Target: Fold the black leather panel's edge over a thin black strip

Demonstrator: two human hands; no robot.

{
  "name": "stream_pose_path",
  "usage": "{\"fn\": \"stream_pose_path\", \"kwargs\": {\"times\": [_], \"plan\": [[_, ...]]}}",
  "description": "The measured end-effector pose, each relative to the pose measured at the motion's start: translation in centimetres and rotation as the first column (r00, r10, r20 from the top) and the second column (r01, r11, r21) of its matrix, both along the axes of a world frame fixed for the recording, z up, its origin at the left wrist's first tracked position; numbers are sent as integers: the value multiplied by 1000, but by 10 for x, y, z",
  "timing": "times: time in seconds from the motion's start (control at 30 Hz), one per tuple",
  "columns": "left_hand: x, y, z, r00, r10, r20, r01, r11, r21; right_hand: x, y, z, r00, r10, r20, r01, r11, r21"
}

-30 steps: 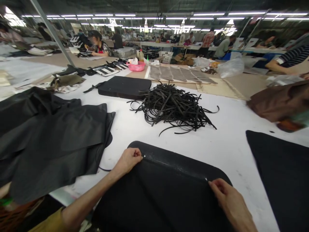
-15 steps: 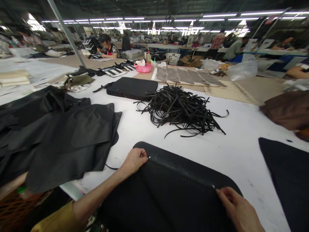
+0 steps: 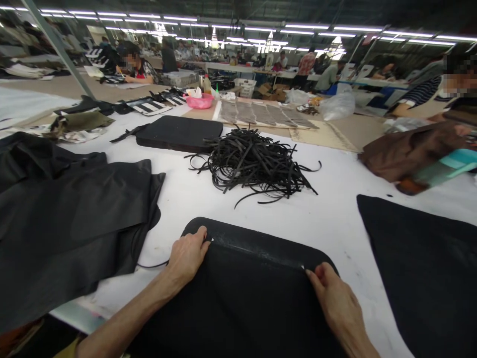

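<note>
A black panel with rounded corners [image 3: 257,248] lies on the white table [image 3: 335,219] right in front of me. A second black fabric layer [image 3: 242,308] sits on top of it, set back from the panel's far edge. My left hand [image 3: 188,256] pinches the left end of that layer's far edge, fingers closed. My right hand [image 3: 331,298] pinches the right end of the same edge, fingers closed too. A shiny strip shows along the panel between the two hands.
A heap of black straps [image 3: 253,164] lies beyond the panel. Black fabric sheets [image 3: 74,214] spread at left, another black piece [image 3: 421,258] at right, a flat black case [image 3: 179,134] behind. A pink bowl [image 3: 200,101] and seated people are farther back.
Both hands keep their pinch on the fabric edge. The right hand has come a little nearer the left along it. My view has swung right, then back left.
</note>
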State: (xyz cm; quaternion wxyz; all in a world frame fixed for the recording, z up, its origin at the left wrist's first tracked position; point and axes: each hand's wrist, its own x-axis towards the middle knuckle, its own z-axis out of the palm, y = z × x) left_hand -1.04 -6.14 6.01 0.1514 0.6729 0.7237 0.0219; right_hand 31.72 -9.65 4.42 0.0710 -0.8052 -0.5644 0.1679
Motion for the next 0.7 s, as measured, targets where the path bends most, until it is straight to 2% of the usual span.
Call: {"fn": "stream_pose_path", "kwargs": {"times": [0.1, 0.33, 0.43, 0.5, 0.57, 0.63, 0.7], "plan": [[1, -1, -1, 999, -24, -29, 24, 1000, 0, -4, -1, 2, 1000, 21, -9, -21, 999, 27], [-7, -1, -7, 994, -8, 111, 4, 999, 40, 4, -2, -2, 995, 87, -52, -83, 993, 79], [-7, -8, -5, 991, -43, 130, 33, 996, 78, 1, -6, 4, 994, 73, 75, -82, 989, 120], [-2, -15, -2, 976, -170, 137, 151, 979, 136, -9, -11, 10, 966, 83, 246, -129, 976, 176], [9, -22, 0, 908, -394, 140, 361, 908, 211, -25, -16, 13, 907, 164, 387, -266, 937, 227], [23, -26, -2, 774, -621, 121, 576, 771, 271, -46, -20, 13, 848, 292, 442, -432, 864, 260], [38, -27, -8, 643, -760, 98, 710, 639, 297, -67, -21, 9, 800, 401, 447, -548, 791, 272]]}}
